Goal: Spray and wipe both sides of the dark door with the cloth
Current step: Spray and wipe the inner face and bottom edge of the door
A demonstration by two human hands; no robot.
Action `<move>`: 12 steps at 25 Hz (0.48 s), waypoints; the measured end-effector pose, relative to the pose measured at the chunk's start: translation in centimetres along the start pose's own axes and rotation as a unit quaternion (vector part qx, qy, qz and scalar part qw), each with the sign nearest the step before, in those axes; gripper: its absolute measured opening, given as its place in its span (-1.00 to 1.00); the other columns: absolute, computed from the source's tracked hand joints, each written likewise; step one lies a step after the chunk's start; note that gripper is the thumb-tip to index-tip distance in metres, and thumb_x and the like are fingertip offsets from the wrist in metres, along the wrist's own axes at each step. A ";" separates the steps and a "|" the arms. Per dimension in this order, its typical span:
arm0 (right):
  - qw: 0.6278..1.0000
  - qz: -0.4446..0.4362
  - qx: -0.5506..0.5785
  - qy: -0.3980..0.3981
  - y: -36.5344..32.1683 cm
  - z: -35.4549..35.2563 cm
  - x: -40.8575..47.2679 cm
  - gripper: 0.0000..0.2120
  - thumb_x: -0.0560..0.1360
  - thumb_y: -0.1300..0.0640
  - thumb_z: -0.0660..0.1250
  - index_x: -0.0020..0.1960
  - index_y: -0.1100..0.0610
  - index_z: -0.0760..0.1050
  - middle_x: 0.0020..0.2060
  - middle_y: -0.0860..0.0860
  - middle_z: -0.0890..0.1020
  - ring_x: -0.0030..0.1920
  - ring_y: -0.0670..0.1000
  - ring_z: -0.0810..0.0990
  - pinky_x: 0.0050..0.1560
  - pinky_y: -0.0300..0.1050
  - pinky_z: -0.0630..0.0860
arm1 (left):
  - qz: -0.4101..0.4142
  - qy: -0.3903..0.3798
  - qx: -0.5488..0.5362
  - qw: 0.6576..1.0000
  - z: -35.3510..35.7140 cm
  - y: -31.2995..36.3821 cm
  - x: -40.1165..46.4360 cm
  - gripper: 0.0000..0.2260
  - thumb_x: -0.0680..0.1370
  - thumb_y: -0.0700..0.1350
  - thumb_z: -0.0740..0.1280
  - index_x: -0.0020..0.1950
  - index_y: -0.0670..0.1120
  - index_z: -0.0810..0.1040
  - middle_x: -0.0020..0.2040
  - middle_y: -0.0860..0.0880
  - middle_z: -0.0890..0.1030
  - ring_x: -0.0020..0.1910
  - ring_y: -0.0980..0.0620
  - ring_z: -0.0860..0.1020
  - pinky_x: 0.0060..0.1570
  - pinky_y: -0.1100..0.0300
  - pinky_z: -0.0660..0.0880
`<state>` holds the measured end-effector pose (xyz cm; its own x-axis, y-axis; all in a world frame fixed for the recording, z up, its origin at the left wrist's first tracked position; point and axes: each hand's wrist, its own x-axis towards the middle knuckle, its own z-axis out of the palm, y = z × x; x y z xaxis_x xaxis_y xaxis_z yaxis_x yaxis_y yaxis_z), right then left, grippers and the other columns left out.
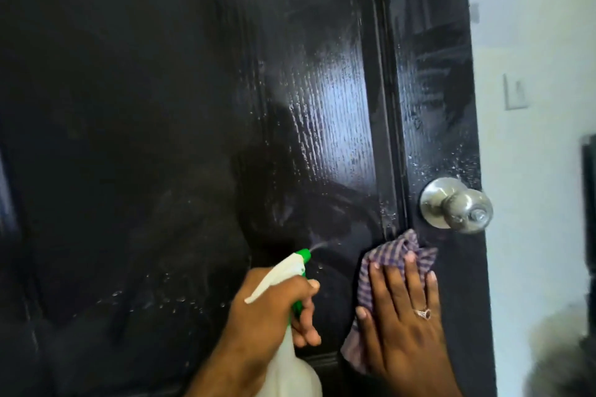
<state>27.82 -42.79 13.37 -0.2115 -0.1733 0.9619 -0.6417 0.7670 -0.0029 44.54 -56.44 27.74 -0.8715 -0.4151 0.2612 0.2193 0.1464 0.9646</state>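
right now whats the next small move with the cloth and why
Probably slide the cloth left across the panel. The right hand presses it flat on the door below the knob, while the left hand holds the bottle, and fresh droplets sit unwiped to the left.

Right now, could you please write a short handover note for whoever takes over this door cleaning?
Left hand: grips the spray bottle, fingers on the trigger, nozzle aimed at the door; a fine mist leaves it.
Right hand: flat, pressing the checked cloth against the door just below the knob.
Done: this face is wet, with droplets and wipe streaks around the middle and near the knob.
Left: finish wiping this face; the other side is not visible, so check it.
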 end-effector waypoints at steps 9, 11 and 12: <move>0.994 -0.015 0.087 0.064 -1.1 -2.1 12.9 -0.38 0.71 -0.01 0.22 0.69 0.25 0.23 0.70 0.21 0.21 0.73 0.29 0.02 0.68 0.38 0.03 | 0.042 0.003 0.011 0.999 2.0 1.1 2.5 -0.74 0.52 -0.13 0.45 -0.38 -0.10 0.65 -0.39 -0.23 0.59 -0.42 -0.20 0.62 -0.34 0.11 0.40; 0.993 0.028 0.085 0.071 -1.1 -2.0 15.1 -0.35 0.72 -0.04 0.23 0.70 0.25 0.20 0.71 0.21 0.18 0.73 0.30 0.03 0.69 0.36 0.01 | 0.042 0.012 0.011 0.999 1.4 1.6 3.0 -0.79 0.46 -0.07 0.46 -0.36 -0.09 0.66 -0.36 -0.23 0.59 -0.41 -0.20 0.61 -0.34 0.10 0.38; 0.993 0.027 0.095 0.068 -0.9 -1.5 13.9 -0.35 0.72 -0.04 0.25 0.70 0.25 0.20 0.70 0.22 0.18 0.73 0.30 0.03 0.68 0.37 0.02 | 0.040 0.012 0.008 0.999 0.9 1.7 3.1 -0.81 0.42 -0.03 0.46 -0.35 -0.09 0.65 -0.35 -0.23 0.58 -0.41 -0.20 0.60 -0.35 0.10 0.39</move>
<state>26.57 -44.94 27.11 -0.1562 -0.0406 0.9869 -0.7622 0.6405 -0.0943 41.84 -56.62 30.19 -0.8409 -0.4231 0.3375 0.2797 0.1942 0.9402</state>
